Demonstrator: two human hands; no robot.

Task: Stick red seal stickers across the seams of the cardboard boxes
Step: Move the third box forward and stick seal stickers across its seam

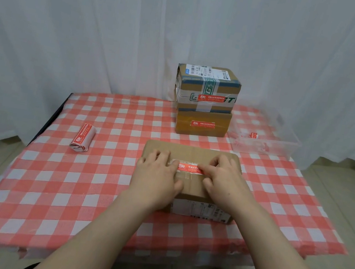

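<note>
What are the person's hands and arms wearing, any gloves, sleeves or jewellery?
Nothing that shows. The left hand and the right hand are bare, with no gloves or rings visible. The left forearm and the right forearm are bare too: no sleeve, watch or bracelet is in view down to the picture's bottom edge.

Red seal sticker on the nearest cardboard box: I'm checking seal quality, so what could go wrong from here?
The red rectangular seal sticker lies between the left hand and right hand, its right end under the fingers; sliding off carelessly might wrinkle or lift it. It seems to sit on glossy tape along the brown cardboard box seam, which may grip poorly.
</note>
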